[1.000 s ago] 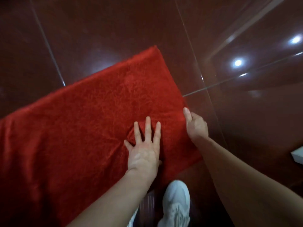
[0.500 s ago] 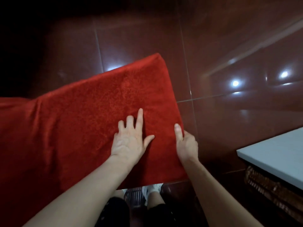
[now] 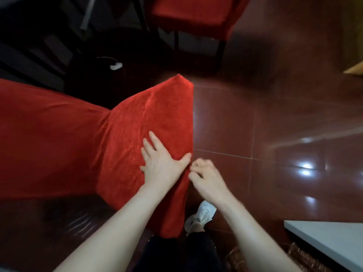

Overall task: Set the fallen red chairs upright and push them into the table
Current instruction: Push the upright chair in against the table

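A red fabric-covered chair [image 3: 82, 138] fills the left and middle of the head view, its backrest [image 3: 157, 114] rising toward me and its seat stretching left. My left hand [image 3: 161, 161] rests flat on the backrest, thumb at its right edge. My right hand [image 3: 206, 179] is blurred, its fingers curled against that same edge; whether they hold it is unclear. A second red chair [image 3: 196, 14] stands on dark legs at the top.
Glossy dark red floor tiles [image 3: 275, 124] spread to the right. A white-topped piece of furniture [image 3: 330, 240] with a wicker base sits at the lower right. My white shoe [image 3: 202, 214] is below the backrest. A small white object [image 3: 115, 66] lies in the dark area at the upper left.
The chair back has swung up from lying flat, and the seat and a second chair have come into view. My right hand's fingers have come off their wrap round the edge.
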`<state>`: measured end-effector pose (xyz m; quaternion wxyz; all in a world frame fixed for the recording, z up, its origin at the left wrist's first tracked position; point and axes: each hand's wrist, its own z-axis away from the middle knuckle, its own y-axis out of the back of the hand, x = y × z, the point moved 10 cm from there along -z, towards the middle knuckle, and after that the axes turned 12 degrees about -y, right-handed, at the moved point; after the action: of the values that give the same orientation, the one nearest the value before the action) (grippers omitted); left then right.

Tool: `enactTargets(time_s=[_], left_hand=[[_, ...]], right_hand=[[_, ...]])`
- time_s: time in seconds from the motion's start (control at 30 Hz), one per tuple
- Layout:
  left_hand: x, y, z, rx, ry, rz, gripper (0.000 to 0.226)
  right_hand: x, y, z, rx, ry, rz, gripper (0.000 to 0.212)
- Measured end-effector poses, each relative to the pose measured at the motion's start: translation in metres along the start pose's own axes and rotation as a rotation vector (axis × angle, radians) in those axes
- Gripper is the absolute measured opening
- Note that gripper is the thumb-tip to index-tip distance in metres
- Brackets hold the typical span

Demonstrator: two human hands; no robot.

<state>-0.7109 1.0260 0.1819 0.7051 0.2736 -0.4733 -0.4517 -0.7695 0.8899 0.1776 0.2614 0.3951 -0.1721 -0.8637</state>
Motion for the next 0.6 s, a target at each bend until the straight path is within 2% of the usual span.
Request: enactTargets(time_s=[0.03,0.1,0.13,0.2,0.3,0.43,0.6], left_hand=[[-0.005,0.017,0.001,0.031,-0.011,-0.001,0.123],[-0.014,0.047,0.001,0.042,-0.025,-0.012,0.116],[-0.021,0.061,0.001,0.037,-0.019,-0.006,0.114],[-0.032,0.085,0.004,0.045,-0.013,0.011,0.111],[-0.046,0.117,0.013,0.102,-0.014,0.016,0.109],[-0.076,0.153,0.027,0.058,0.032,-0.078,0.126],[-0.112,0.218,0.041,0.122,0.106,-0.184,0.096]], right_hand=[[-0.026,0.012,0.000,0.098,0.119,0.124,0.010],[-0.092,0.042,0.003,0.373,0.343,0.294,0.040],[-0.131,0.042,0.002,0.403,0.454,0.364,0.051],[-0.195,0.014,-0.007,0.320,0.688,0.696,0.059],[-0.249,-0.020,-0.022,0.246,0.897,1.040,0.047],[-0.314,-0.046,-0.009,0.251,1.058,1.123,0.039],[-0.378,-0.077,0.012,0.245,1.098,1.150,0.031]])
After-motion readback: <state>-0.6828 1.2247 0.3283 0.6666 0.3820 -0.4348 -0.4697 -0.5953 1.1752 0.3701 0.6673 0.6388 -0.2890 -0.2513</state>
